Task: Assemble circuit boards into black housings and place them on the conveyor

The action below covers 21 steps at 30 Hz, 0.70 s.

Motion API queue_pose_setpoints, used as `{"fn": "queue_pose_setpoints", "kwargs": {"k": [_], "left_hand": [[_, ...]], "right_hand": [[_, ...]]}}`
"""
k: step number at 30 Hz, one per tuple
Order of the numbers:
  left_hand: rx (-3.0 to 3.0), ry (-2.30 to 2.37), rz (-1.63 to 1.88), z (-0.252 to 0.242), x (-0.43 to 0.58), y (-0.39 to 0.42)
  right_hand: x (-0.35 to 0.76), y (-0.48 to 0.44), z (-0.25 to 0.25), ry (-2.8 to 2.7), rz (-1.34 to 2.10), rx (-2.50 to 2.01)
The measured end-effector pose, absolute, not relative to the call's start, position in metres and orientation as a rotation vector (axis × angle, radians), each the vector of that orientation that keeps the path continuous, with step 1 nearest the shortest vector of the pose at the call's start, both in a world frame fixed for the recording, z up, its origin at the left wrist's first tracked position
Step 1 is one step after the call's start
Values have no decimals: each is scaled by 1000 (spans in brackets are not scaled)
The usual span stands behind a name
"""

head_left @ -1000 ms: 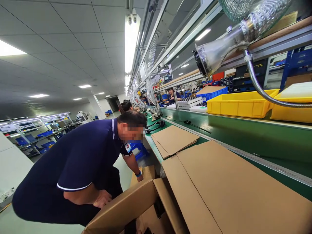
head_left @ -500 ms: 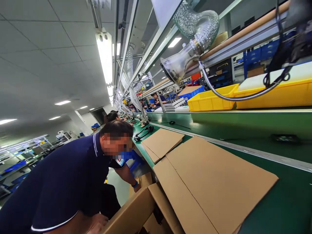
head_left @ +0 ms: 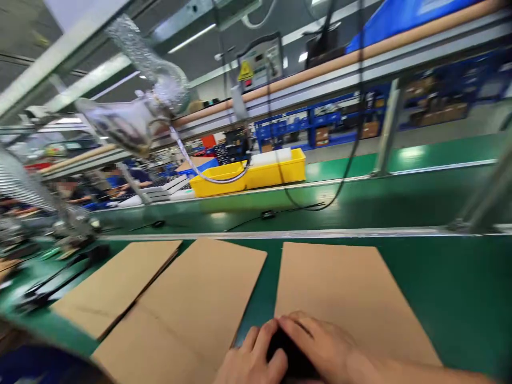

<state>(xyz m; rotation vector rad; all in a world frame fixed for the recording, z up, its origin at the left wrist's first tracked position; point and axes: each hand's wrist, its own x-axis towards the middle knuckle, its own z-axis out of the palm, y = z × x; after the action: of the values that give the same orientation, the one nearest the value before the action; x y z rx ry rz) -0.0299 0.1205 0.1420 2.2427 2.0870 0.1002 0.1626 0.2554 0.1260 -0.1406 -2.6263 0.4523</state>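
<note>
Both my hands are at the bottom edge, close together over a small black object (head_left: 288,354). My left hand (head_left: 251,358) curls its fingers against the object's left side. From the right, my right hand (head_left: 322,345) lies over it with fingers wrapped on top. Most of the object is hidden, so I cannot name it. The hands rest at the near edge of a flat cardboard sheet (head_left: 340,282) on the green bench (head_left: 448,288).
Two more cardboard sheets (head_left: 200,304) (head_left: 116,282) lie to the left. Behind runs a green conveyor (head_left: 360,202) with black cables, yellow bins (head_left: 256,173) and a clear extraction hood (head_left: 120,124) on a hose. Other people work at far left.
My view has swung right and down, away from the bending person and the open carton. My two hands have come into view, closed round a black object.
</note>
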Motion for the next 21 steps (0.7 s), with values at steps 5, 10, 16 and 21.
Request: {"fn": "queue_pose_setpoints", "kwargs": {"k": [5, 10, 16, 21], "left_hand": [[2382, 1675, 201, 165, 22, 240], [2376, 1458, 243, 154, 54, 298], [2142, 1727, 566, 146, 39, 331], [2035, 1891, 782, 129, 44, 344]], "right_hand": [[275, 270, 112, -2522, 582, -740], [281, 264, 81, -2693, 413, -701], [287, 265, 90, -2744, 423, -621], [279, 269, 106, -2787, 566, -571]]}}
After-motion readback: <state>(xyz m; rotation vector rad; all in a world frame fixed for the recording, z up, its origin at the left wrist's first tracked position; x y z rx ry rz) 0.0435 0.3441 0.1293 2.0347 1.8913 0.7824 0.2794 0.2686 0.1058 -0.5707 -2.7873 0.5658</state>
